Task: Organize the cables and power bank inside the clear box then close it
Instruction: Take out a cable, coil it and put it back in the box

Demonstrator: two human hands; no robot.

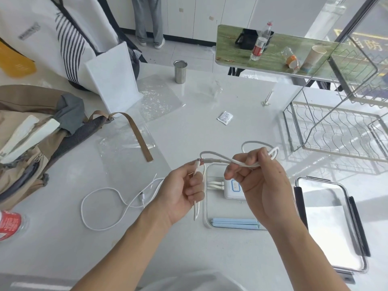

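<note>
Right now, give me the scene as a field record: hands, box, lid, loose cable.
left hand: pinches one end of the white charging cable
right hand: holds that cable's coiled loops
clear plastic box: open, holds white power bank
clear lid with black clips: on table, right of box
second white cable: loose on table, left

White glossy table (210, 114); green-topped folding table (273, 55) behind; pale tiled floor (184, 49); white cabinets (189, 15).

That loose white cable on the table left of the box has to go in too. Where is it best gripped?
Probably at the near arc of the loose cable, coming from above. It lies flat in one open loop on the bare table, away from the clear box, so pinching the arc gathers both runs.
</note>
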